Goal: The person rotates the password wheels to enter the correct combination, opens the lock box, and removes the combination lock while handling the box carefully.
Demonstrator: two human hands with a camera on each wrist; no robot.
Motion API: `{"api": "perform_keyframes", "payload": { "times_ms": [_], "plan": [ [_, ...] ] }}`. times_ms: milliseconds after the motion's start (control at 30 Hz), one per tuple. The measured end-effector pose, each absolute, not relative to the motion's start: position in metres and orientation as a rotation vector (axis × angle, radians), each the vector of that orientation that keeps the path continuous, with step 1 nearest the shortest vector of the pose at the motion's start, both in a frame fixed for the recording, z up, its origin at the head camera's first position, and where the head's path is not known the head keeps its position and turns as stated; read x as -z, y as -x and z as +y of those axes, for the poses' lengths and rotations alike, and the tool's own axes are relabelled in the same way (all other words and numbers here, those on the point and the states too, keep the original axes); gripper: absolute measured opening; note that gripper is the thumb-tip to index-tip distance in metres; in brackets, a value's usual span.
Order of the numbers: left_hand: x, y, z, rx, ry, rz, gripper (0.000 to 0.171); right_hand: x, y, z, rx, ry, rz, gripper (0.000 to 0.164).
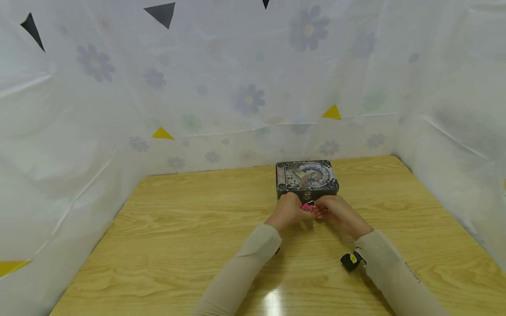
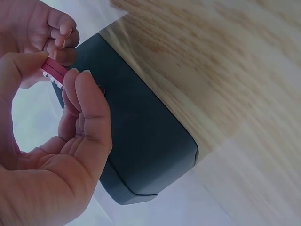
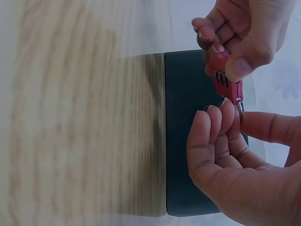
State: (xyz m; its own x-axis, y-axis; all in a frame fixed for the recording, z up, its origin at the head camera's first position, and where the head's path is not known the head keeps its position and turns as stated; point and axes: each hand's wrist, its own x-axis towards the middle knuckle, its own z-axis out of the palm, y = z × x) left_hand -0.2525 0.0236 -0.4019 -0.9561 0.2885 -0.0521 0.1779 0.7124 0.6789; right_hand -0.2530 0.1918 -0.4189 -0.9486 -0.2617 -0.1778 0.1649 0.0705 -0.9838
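A small pink combination padlock (image 1: 307,207) with number dials is held up just in front of a dark box (image 1: 292,169) with an illustrated lid. My left hand (image 1: 287,211) pinches the padlock's body between thumb and fingers. From the other side, my right hand (image 1: 341,213) pinches the metal shackle (image 3: 240,107) between thumb and fingertips. In the right wrist view the three dials face the camera. The box's lid is down, and a brass-coloured clasp (image 1: 307,194) sits at the middle of its front, right behind the padlock.
The wooden table (image 1: 189,228) runs out to both sides and in front of the box. Behind it hangs a white flower-printed curtain (image 1: 221,109), with more white sheeting at left and right. A black wrist camera (image 1: 350,261) hangs under the right sleeve.
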Motion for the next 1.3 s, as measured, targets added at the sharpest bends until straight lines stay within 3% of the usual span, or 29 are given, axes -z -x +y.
{"api": "perform_keyframes", "payload": {
  "times_ms": [367,700,1033,1300],
  "plan": [
    [0.398,0.252,0.021,-0.974,-0.438,2.769,0.056,0.413,0.252,0.195,1.834,0.179,2.12,0.017],
    [0.397,0.249,0.018,-0.842,-0.517,2.858,0.041,0.411,0.254,0.196,1.649,0.315,2.166,0.022],
    [0.4,0.248,0.014,-0.923,-0.509,2.854,0.054,0.41,0.259,0.19,1.651,0.295,2.212,0.022],
    [0.4,0.248,0.012,-0.988,-0.423,2.83,0.049,0.41,0.259,0.186,1.635,0.31,2.244,0.025]
  ]
}}
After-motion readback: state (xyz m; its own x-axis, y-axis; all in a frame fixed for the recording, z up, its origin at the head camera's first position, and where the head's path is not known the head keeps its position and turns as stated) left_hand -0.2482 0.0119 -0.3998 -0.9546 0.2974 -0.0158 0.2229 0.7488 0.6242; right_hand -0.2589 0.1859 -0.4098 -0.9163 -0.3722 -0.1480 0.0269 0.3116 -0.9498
